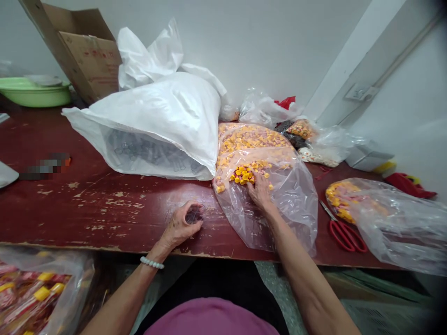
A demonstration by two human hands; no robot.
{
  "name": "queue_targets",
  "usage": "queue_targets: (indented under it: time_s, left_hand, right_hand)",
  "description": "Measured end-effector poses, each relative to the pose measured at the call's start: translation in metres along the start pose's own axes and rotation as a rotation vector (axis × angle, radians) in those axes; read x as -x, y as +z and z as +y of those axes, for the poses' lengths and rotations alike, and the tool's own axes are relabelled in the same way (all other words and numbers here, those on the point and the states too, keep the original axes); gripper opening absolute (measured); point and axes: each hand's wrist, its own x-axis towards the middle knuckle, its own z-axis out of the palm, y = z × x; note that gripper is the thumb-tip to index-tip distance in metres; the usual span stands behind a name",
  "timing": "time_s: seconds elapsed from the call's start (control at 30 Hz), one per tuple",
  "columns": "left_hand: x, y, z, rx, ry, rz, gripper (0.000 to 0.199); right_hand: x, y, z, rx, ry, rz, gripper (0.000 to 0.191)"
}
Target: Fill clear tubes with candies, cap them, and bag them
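Note:
My left hand point(182, 222), with a pale bead bracelet at the wrist, is curled around clear plastic tubes point(194, 214) just above the table. Their round ends face up; how many there are is hard to make out. Inside the mouth of a clear plastic bag point(293, 200), my right hand point(260, 190) reaches into small yellow-capped pieces point(244, 174). Its fingertips are hidden among them, so its grip does not show. To the left of that bag lies a large white sack point(164, 111), its mouth gaping toward me, with many clear plastic tubes point(150, 153) inside.
Red-handled scissors point(345, 232) lie right of the bag, beside another bag of yellow-capped pieces point(342, 200). A cardboard box point(92, 60) and a green basin point(35, 95) stand back left. Below the worn red table point(91, 204), an open bag holds yellow-capped filled tubes point(31, 298).

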Motion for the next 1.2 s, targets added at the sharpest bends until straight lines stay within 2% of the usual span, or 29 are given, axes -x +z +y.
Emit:
queue_targets:
  time_s: [0.1,0.2,0.3,0.4,0.5,0.7,1.0,1.2]
  left_hand:
    - [0.000,-0.001,0.003,-0.007,0.012,-0.015,0.033]
    - [-0.001,-0.002,0.004,-0.005,0.005,-0.021,0.032]
    - [-0.001,-0.002,0.004,0.001,-0.008,-0.031,0.032]
    - [0.000,-0.001,0.003,-0.016,-0.005,-0.028,0.031]
    - [0.000,-0.001,0.004,-0.035,-0.004,-0.024,0.030]
    - [0.001,-0.002,0.006,-0.021,-0.015,-0.020,0.030]
    - [0.002,0.001,0.002,-0.011,-0.039,0.022,0.033]
    - [0.003,0.002,0.005,0.011,-0.057,0.021,0.033]
  right_hand:
    - [-0.007,0.017,-0.005,0.121,0.043,-0.082,0.055]
    - [-0.006,0.027,-0.010,0.192,0.084,-0.104,0.055]
    - [0.008,0.031,-0.007,0.227,-0.030,-0.065,0.042]
    - [0.029,0.031,-0.003,0.249,-0.209,-0.104,0.032]
    - [0.045,0.028,-0.003,0.212,-0.281,-0.121,0.027]
    - [0.050,0.021,-0.005,0.129,-0.263,-0.074,0.028]
    - [0.056,0.011,-0.015,0.456,-0.163,0.054,0.026]
    - [0.055,0.007,-0.018,0.525,-0.155,-0.041,0.023]
